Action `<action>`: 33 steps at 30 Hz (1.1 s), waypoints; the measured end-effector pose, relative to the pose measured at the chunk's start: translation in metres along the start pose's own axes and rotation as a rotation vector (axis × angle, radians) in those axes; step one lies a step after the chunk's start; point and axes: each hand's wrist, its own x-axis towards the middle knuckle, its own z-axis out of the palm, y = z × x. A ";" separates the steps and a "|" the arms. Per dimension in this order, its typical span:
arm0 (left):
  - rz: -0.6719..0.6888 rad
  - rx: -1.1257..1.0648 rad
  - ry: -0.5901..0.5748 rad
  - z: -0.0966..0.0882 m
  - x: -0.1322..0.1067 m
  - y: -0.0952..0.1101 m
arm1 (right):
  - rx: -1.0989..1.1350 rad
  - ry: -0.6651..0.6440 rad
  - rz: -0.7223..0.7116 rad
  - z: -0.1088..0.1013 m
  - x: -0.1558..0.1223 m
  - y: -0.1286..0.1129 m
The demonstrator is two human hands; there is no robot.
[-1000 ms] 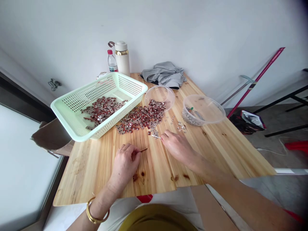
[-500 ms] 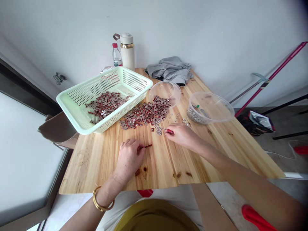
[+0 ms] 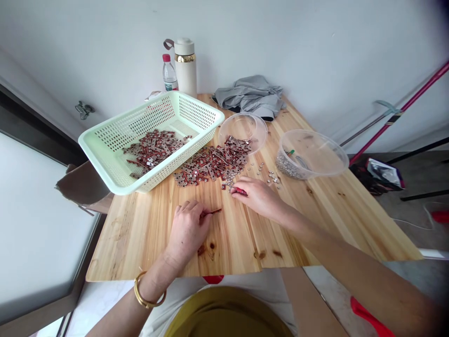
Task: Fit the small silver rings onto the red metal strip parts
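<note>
My left hand [image 3: 188,228] rests on the wooden table, its fingers closed around a thin reddish-brown strip [image 3: 214,212] whose end sticks out to the right. Farther right, my right hand [image 3: 257,196] is closed on a thin metal tool with a red handle [image 3: 240,191]. The tool's tip points left, at the near edge of some small round metal pieces [image 3: 229,183]; whether it touches one I cannot tell. Behind the hands lies a heap of reddish-brown strips with holes [image 3: 213,164], partly spilling from a clear plastic tub on its side [image 3: 261,135].
A pale green basket [image 3: 164,171] with more strips stands at the left. At the right is a clear tub [image 3: 336,157] of small metal pieces. A white flask [image 3: 185,75], a water bottle [image 3: 170,75] and grey cloth [image 3: 250,96] sit at the back of the table [image 3: 140,234].
My right hand has moved a little to the left with the red-handled tool. My left hand still holds the strip in the same place. The view has tilted slightly.
</note>
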 end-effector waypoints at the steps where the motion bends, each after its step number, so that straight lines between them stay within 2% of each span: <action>1: -0.003 -0.006 0.000 0.000 0.000 0.000 | 0.032 -0.011 -0.008 -0.002 0.002 0.001; 5: -0.014 -0.029 -0.010 0.002 0.000 -0.001 | 0.088 0.027 -0.034 -0.002 0.001 -0.009; 11: 0.006 -0.029 0.013 0.002 -0.001 -0.002 | 0.161 0.148 -0.094 0.023 -0.015 -0.036; 15: 0.005 -0.031 0.014 0.002 0.000 -0.003 | 0.142 0.132 -0.091 0.034 -0.017 -0.037; 23: 0.011 -0.046 0.021 0.003 0.000 -0.004 | 0.124 0.154 -0.096 0.034 -0.017 -0.036; 28: 0.017 -0.050 0.045 0.004 0.000 -0.005 | 0.093 0.163 -0.152 0.037 -0.035 -0.040; 33: 0.031 -0.039 0.057 0.006 0.000 -0.007 | 0.115 0.127 -0.149 0.036 -0.051 -0.043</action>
